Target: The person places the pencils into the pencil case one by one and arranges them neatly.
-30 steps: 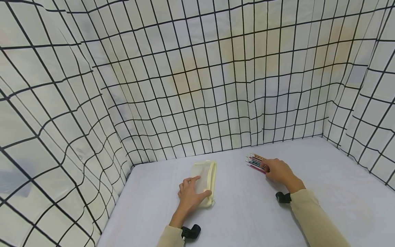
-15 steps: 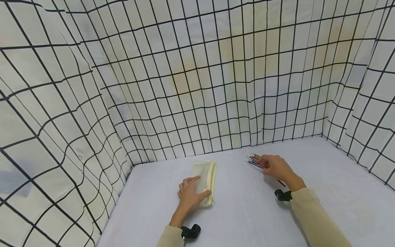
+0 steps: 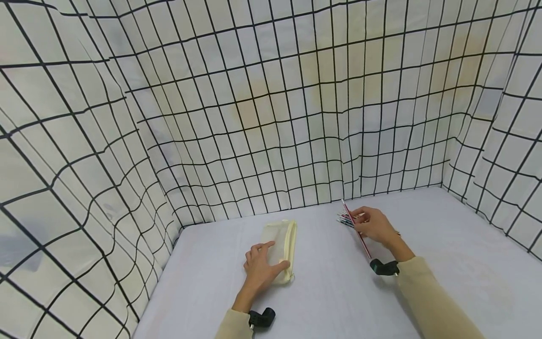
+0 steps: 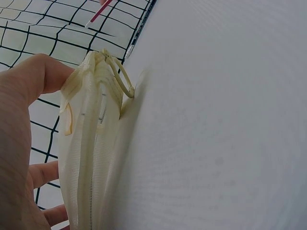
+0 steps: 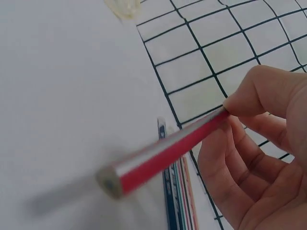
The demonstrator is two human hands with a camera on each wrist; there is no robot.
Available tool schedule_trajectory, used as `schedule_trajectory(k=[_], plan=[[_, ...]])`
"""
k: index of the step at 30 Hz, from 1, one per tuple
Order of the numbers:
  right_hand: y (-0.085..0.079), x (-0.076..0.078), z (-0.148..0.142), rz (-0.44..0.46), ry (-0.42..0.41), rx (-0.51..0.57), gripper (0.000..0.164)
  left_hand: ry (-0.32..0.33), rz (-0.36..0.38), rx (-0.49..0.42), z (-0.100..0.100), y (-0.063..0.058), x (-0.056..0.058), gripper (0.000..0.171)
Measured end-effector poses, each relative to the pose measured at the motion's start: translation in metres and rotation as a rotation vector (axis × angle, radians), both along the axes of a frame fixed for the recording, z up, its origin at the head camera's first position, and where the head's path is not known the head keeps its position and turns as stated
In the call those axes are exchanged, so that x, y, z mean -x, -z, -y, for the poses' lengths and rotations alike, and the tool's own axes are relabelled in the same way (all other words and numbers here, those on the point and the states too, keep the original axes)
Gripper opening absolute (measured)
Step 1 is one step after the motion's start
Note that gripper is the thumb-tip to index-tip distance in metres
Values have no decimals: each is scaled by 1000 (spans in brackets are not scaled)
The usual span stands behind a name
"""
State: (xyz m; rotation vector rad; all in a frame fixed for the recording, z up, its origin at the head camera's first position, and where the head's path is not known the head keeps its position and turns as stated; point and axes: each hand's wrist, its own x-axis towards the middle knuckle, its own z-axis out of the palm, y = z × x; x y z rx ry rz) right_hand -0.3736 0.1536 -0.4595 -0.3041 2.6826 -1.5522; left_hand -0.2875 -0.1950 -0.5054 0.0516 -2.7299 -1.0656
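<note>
A pale yellow mesh zipper pouch lies on the white surface, its zipper along the right side. My left hand rests on it with fingers spread, the thumb reaching across to the zipper edge. In the left wrist view, that thumb touches the gathered end of the pouch, by a small loop. Between thumb and fingertips my right hand pinches a red-and-silver pencil, tilted, its blunt end towards the wrist camera. Beneath that hand lies a bunch of several pencils, partly hidden by it.
A white cloth with black grid lines hangs round the back and both sides of the white table. Black cameras are strapped to both wrists, the left camera close over the tabletop.
My right hand has drawn the red-and-silver pencil out of the bunch and turned it steeper, raising it above the others. My left hand and the pouch have stayed still.
</note>
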Motion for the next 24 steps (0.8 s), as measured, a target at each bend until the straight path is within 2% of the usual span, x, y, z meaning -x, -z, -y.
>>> schedule_trajectory(k=[3,12,19,24], plan=[[1,1,4,51,5,98,41,1,-1,1,0,0,0,79],[6,0,14,193,27,267,42,4,-2,5,0,-1,0,79],[12,0,22,232,-23,366,44,4,-5,3,0,-1,1,79],[20,-1,30,266,-20,398,42,3,-4,-1,0,0,0,79]])
